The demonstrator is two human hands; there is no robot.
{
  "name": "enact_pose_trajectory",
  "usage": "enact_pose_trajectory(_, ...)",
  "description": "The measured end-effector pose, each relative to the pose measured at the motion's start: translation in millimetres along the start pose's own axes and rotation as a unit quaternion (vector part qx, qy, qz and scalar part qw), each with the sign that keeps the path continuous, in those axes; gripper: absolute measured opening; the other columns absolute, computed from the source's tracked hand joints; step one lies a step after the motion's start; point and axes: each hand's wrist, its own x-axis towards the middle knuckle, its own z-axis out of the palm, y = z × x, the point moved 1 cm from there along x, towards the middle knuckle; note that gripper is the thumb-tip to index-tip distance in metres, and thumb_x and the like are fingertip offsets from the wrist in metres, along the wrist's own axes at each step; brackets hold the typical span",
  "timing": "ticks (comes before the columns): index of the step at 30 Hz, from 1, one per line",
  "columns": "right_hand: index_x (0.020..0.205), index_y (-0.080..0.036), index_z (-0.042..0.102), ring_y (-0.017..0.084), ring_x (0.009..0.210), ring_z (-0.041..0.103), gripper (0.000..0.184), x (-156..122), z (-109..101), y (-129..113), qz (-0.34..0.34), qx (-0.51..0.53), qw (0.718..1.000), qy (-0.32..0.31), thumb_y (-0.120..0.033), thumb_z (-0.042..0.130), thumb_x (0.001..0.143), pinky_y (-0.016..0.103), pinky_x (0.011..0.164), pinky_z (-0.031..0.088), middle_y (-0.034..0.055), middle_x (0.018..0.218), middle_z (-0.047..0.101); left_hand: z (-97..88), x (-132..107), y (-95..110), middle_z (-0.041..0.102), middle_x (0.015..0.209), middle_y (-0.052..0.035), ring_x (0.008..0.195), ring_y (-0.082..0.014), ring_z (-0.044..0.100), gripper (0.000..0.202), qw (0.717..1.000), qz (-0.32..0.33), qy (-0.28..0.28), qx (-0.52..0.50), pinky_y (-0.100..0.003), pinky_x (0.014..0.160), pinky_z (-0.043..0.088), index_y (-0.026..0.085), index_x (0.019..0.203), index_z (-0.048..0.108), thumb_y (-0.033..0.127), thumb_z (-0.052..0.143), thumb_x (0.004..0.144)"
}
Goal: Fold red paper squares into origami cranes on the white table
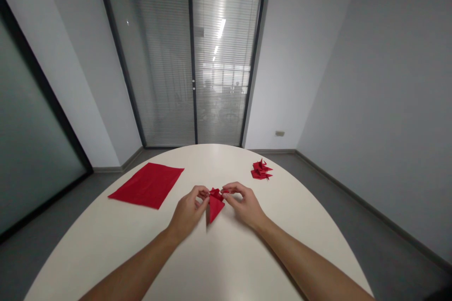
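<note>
A partly folded piece of red paper point(215, 207) is held a little above the white table, its pointed end turned down toward me. My left hand point(189, 209) pinches its left side between thumb and fingers. On the opposite side, my right hand point(244, 202) grips the upper right edge in a pinch. The fingertips cover parts of the folds, so the exact shape of the upper part is hard to make out.
A flat sheet of red paper point(148, 186) lies on the round white table point(212, 155) to the left. Several folded red paper figures point(261, 170) sit clustered at the back right. Beyond the table's far edge stand glass doors with blinds point(169, 66).
</note>
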Motion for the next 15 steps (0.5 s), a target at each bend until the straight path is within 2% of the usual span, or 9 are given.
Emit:
enact_pose_trajectory(4, 0.091, -0.021, 0.074, 0.021, 0.087, 0.066, 0.017, 0.5, -1.7, -1.5, 0.006, -0.014, 1.000, -0.004, -0.035, 0.064, 0.091, 0.036, 0.084, 0.049, 0.0050, 0.089, 0.075, -0.1, 0.0, 2.2, 0.071, 0.096, -0.0034, 0.086, -0.0181, 0.069, 0.013, 1.000, -0.003, -0.001, -0.012, -0.026, 0.067, 0.053, 0.022, 0.102, 0.060, 0.025, 0.056, 0.090)
enact_pose_trajectory(10, 0.088, -0.020, 0.075, 0.021, 0.083, 0.065, 0.021, 0.7, -1.3, -1.1, 0.020, 0.004, 1.000, -0.018, -0.038, 0.065, 0.091, 0.034, 0.081, 0.048, 0.0043, 0.086, 0.074, 0.2, 0.4, 3.5, 0.070, 0.094, -0.0035, 0.083, -0.0174, 0.069, 0.019, 0.999, -0.013, -0.029, -0.035, -0.024, 0.063, 0.052, 0.021, 0.106, 0.058, 0.022, 0.057, 0.087)
enact_pose_trajectory(15, 0.088, -0.020, 0.074, 0.020, 0.085, 0.065, 0.021, 2.2, -1.1, -0.1, 0.023, 0.007, 0.999, -0.028, -0.038, 0.064, 0.092, 0.033, 0.081, 0.049, 0.0042, 0.086, 0.074, 0.2, 0.7, 3.6, 0.070, 0.096, -0.0044, 0.086, -0.0181, 0.068, 0.022, 0.997, -0.020, -0.053, -0.057, -0.026, 0.067, 0.052, 0.021, 0.108, 0.057, 0.022, 0.059, 0.086)
